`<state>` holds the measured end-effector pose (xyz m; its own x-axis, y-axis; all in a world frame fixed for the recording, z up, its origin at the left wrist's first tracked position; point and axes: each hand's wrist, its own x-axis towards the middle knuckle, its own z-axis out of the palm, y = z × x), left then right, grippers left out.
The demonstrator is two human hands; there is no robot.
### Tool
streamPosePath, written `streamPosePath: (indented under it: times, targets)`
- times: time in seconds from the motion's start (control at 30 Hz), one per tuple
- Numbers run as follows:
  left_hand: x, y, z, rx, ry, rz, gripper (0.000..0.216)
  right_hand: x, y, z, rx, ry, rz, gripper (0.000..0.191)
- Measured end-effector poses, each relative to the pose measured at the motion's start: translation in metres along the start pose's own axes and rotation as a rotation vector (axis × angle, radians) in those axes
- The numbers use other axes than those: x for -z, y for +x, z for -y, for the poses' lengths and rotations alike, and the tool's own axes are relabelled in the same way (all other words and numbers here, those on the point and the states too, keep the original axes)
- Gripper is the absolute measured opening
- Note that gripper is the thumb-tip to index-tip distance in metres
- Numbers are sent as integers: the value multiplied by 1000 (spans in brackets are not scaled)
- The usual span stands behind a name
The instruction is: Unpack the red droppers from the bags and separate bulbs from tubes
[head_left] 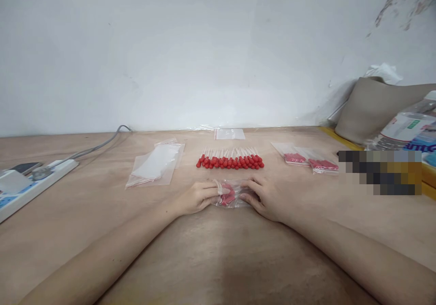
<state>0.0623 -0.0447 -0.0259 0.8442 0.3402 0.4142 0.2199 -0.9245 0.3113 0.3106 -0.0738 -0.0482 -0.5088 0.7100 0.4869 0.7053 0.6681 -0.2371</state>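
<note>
A small clear plastic bag with red-tipped sticks inside lies on the wooden table between my hands. My left hand pinches its left edge and my right hand presses on its right edge. Just beyond, a row of several loose red-tipped sticks lies side by side. Two filled bags rest to the right of the row. A stack of empty clear bags lies to the left, and one more empty bag sits near the wall.
A white power strip with a grey cable lies at the left edge. At the right stand a tan pouch, a water bottle and a yellow-edged tray. A white wall closes the back.
</note>
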Motion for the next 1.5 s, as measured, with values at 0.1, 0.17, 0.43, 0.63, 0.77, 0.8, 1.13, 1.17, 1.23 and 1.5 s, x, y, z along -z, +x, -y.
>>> streamPosePath:
  times: [0.1,0.17,0.43,0.63,0.77,0.8,1.13,1.17,1.23,1.5]
  targets:
    - [3,2,-1,-39,-47,44,35,-1,0,-1,0,1,4,23]
    - [2,2,-1,-51,-19,59,36,-2,0,-2,3,4,2,22]
    - [-5,0,-8,113,28,-35,31,-3,0,-3,-8,27,-17,24]
    - [33,-12,-1,463,-319,-51,33,0,-1,-3,-76,58,27,26]
    - [93,-32,12,713,-529,-68,34,3,0,-2,-105,38,44,27]
    - [108,-36,14,751,-543,-147,32,3,0,-2,-104,37,44,27]
    - [93,-11,25,570,-70,-587,37,2,0,-3,-110,72,48,26]
    - [81,-4,32,534,23,-525,34,2,0,-3,-109,70,47,26]
    - [63,8,44,470,213,-425,28,2,0,-2,-105,60,43,26]
    - [37,27,54,480,384,-213,32,0,-2,-3,-112,54,42,26]
